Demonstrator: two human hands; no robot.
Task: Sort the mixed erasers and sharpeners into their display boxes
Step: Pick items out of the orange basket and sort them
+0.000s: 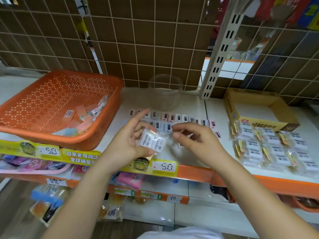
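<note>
My left hand holds a wrapped white eraser between thumb and fingers, above the front of the white shelf. My right hand hovers just right of it with fingers curled and nothing visible in them, its fingertips near the eraser's wrapper edge. Behind the hands, small sharpeners lie in two rows on the shelf. Wrapped 2B erasers lie in rows at the right. An orange perforated basket at the left holds mixed items.
An open yellow cardboard display box stands at the back right, behind the eraser rows. A clear round plastic tub sits at the back centre. A wire grid backs the shelf. Price tags run along the orange shelf edge; goods fill lower shelves.
</note>
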